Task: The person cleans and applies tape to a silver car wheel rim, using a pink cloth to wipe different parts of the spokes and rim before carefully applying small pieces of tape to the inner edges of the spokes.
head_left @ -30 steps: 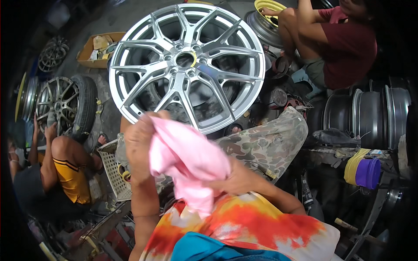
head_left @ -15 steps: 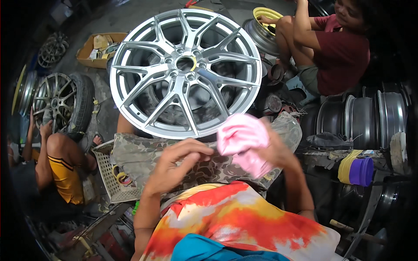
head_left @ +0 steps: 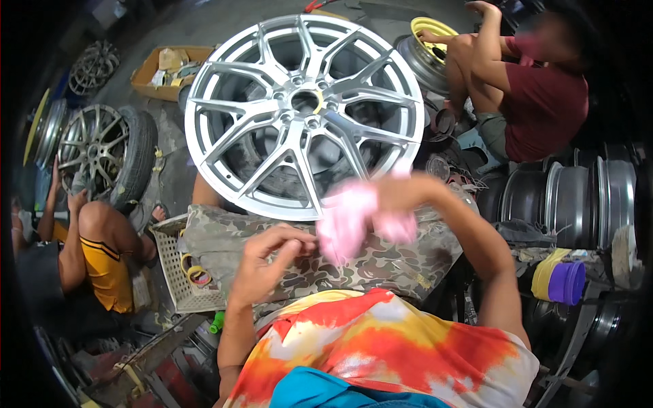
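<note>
So my right hand (head_left: 408, 197) clutches a pink rag (head_left: 354, 221) just below the silver alloy wheel (head_left: 306, 112); left hand (head_left: 269, 262) half-curled, holding nothing.

— Pink cloth (head_left: 364, 221), pale and blurred, at centre. Silver alloy wheel (head_left: 304, 112) at twelve o'clock, yellow ring at its hub.

— Camouflage shorts (head_left: 320, 255) beneath: olive, brown and tan blotches (small yellow tag at one hem). Tie-dye shirt (head_left: 381, 347) at six o'clock: red, orange, yellow on white.

— White mesh basket (head_left: 173, 268) at eight o'clock. Yellow-and-black shorts (head_left: 109, 272) at nine.

— Maroon shirt (head_left: 544, 109) at two o'clock, yellow wheel rim (head_left: 435, 30) at one. Purple cap on yellow roll (head_left: 561, 280) at four.
</note>
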A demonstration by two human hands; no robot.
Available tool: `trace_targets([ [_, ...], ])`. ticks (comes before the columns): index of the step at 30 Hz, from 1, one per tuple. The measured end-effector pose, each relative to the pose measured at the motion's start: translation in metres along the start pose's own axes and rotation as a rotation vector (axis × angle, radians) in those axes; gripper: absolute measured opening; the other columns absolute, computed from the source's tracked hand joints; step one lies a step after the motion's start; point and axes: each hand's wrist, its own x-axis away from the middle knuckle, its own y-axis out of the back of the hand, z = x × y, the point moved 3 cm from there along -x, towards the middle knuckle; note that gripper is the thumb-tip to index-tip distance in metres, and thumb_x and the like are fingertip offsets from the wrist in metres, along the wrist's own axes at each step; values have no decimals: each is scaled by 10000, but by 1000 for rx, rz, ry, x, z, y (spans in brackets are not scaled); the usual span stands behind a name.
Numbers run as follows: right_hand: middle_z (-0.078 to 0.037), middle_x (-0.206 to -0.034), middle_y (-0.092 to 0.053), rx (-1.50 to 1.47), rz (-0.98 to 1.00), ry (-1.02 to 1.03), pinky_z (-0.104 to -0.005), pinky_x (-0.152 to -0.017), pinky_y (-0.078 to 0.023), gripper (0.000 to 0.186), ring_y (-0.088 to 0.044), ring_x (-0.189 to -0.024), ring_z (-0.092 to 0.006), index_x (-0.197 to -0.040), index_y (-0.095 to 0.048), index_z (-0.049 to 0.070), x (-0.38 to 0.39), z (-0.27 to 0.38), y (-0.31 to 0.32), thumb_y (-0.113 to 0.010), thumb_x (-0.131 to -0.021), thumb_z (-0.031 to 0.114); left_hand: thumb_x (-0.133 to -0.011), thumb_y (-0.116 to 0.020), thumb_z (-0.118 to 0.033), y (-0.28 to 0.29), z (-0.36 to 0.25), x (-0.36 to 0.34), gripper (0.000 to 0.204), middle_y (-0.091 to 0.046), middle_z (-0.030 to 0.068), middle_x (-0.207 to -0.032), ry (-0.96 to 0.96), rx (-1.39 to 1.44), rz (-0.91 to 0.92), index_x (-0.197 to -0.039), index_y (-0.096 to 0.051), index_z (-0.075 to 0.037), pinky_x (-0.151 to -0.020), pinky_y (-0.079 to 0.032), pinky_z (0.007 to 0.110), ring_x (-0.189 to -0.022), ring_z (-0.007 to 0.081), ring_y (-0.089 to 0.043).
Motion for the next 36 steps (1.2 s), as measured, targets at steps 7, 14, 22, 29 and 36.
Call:
trace_targets([
  [7, -142, -857, -747, -89, -234, -249, -347, -641, -571, 417, -730, -703, -235, -1265, -645, 71, 31, -9, 39, -684, -858, 151, -1062, -562, -91, 52, 11, 12, 204, -689, 76, -914, 5, 168, -403, -1145, -678, 55, -773, -536, 283, -823, 132, -646],
  [14, -226, -988, -728, 104, -729, -286, -409, -650, -585, 437, -738, -792, -294, -1102, -659, -73, -4, -69, 98, -689, -936, 331, -1065, -558, -97, 30, 0, -7, 210, -679, 79, -892, -63, 179, -345, -1146, -675, 58, -763, -530, 281, -805, 130, -633],
  [22, -189, -1065, -753, -23, -419, 48, -397, -943, -563, 410, -717, -1070, -270, -1195, -684, -20, -9, -27, 68, -659, -972, 322, -1065, -551, -107, 50, -9, 8, 208, -670, 77, -858, -164, 175, -469, -1127, -669, 52, -723, -526, 282, -772, 141, -634],
  [29, -183, -826, -737, -355, -209, -111, -371, -507, -597, 435, -693, -576, -291, -1282, -617, -36, -56, -79, 43, -565, -1051, 329, -1065, -548, -106, 38, -7, 19, 203, -665, 74, -847, -141, 175, -434, -1123, -672, 44, -719, -533, 284, -767, 135, -629],
  [36, -161, -1060, -721, 83, 37, 457, -433, -835, -553, 456, -700, -963, -311, -1188, -672, 12, -12, 31, -88, -729, -825, 282, -1066, -554, -137, 45, -19, 20, 222, -682, 94, -933, -179, 150, -401, -1136, -678, 32, -773, -547, 306, -844, 145, -653],
])
